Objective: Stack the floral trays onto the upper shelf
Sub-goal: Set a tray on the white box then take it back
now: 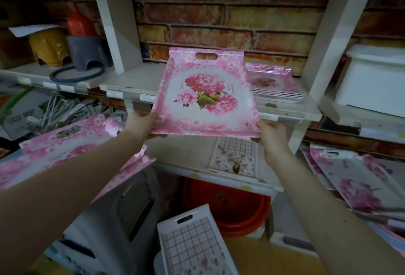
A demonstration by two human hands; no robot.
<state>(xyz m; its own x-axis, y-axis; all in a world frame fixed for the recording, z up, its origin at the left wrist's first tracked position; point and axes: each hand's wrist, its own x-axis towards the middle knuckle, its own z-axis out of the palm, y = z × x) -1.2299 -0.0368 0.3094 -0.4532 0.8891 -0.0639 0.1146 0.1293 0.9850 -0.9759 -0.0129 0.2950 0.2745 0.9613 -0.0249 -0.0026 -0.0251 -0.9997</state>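
The left hand [140, 124] and right hand [272, 131] pinch the near corners of one floral tray [206, 95], just before the upper shelf [131, 82]. Past the right fingers [263, 124] a small stack [274, 84] already lies; more trays [54, 154] wait below.

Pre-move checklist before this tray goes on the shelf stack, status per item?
1. Grip of left hand on the held tray, near left corner: ok.
2. Grip of right hand, near right corner: ok.
3. Tray's handle slot leading toward the upper shelf: ok.
4. Tray lined up with the shelf stack: not ok, it sits left of the stack.
5. Stack edges squared: cannot tell, partly hidden by the tray.
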